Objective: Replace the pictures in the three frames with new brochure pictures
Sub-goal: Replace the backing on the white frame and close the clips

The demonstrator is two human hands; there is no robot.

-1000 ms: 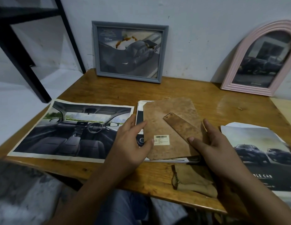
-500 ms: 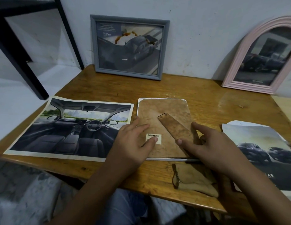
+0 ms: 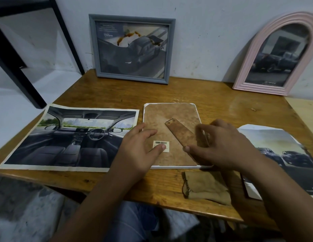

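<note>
White frame [image 3: 171, 135] lies face-down mid-worktop [image 3: 187, 95], brown backing board [image 3: 161, 123] seated inside its rim, stand leg [image 3: 182, 135] lying diagonal across it. Left hand [image 3: 140, 151] rests flat on the board, fingers spread, thumb tip on the barcode sticker [image 3: 161, 146]. Right hand [image 3: 222, 145] is over the frame's right edge, fingers loosely bent & blurred; can't tell if it's pinching the leg or a tab, looks like it's pressing the edge down. Other two frames lean on the wall: grey frame [image 3: 131, 48] at back left, pink arched frame [image 3: 276, 55] at back right, both w/ car pics in. Loose brochure sheets either side: car-interior page [image 3: 72, 138] at left, cut car page [image 3: 281, 154] at right, w/ a tan pouch [image 3: 204, 188] near the front edge. Risks, imo: board not fully seated, so a corner pops when it's flipped; uneven pressing could crease or shift the pic underneath, which can't be seen from here; frame sliding toward the front edge.
</note>
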